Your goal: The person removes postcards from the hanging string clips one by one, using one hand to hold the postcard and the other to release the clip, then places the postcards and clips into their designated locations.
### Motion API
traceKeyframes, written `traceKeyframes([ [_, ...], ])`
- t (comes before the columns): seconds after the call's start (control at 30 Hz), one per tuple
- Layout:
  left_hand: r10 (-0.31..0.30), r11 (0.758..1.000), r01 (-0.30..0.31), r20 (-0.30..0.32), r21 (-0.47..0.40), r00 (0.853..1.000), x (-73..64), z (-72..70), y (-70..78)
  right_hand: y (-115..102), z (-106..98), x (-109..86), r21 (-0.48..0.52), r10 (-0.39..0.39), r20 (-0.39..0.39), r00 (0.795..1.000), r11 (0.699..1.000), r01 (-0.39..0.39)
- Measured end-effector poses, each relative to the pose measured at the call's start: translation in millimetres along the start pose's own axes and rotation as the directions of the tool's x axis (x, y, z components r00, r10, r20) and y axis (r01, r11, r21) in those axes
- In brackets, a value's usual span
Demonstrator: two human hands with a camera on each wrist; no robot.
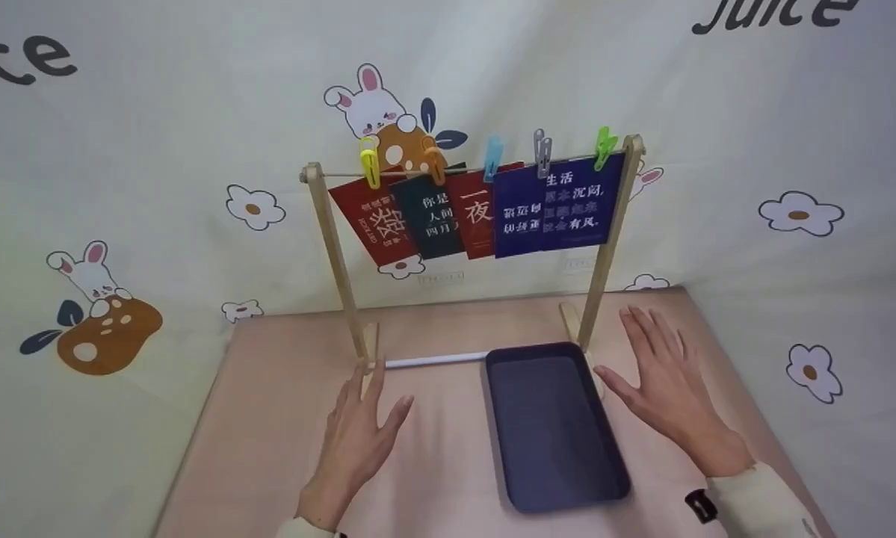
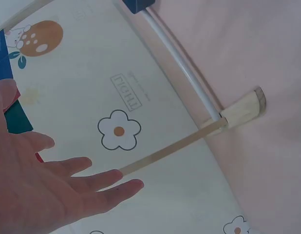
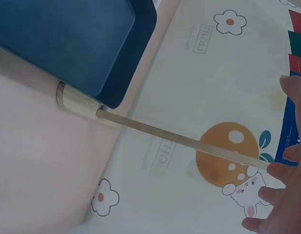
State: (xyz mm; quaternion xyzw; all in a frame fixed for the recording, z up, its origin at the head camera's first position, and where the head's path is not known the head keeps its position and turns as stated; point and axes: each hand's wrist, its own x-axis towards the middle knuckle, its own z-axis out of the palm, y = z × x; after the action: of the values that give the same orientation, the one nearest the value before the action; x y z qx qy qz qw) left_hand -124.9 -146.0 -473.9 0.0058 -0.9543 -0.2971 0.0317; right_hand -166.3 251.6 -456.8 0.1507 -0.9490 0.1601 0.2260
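Observation:
My left hand has its fingers stretched out near the foot of the left post, holding nothing. To the right of the dark blue tray, my right hand is spread with nothing in it. Between the two wooden posts of the rack runs a thin line. From it hang a red card, a dark green card, another red card and overlapping blue cards. Yellow, orange, light blue, grey and green clothespins sit along the line.
A white rod joins the rack's feet low down, its right part hidden by the tray. The pink tabletop ends at a patterned cloth backdrop behind and at the sides.

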Motion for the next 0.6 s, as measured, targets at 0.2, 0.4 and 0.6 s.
traceKeyframes([
  [0.2,0.030,0.996,-0.030,-0.002,-0.088,1.000,5.1,3.0,16.2,1.5,-5.7,9.1,-0.014,-0.039,-0.022,0.999,0.999,0.039],
  [0.4,0.075,0.987,-0.072,0.014,-0.143,0.997,12.3,6.7,33.3,6.3,-17.6,21.6,-0.122,-0.101,-0.044,0.994,0.988,0.095],
  [0.6,0.132,0.976,-0.125,0.027,-0.180,0.991,22.1,6.2,51.2,5.9,-31.4,39.0,-0.105,-0.104,-0.049,0.993,0.990,0.099],
])
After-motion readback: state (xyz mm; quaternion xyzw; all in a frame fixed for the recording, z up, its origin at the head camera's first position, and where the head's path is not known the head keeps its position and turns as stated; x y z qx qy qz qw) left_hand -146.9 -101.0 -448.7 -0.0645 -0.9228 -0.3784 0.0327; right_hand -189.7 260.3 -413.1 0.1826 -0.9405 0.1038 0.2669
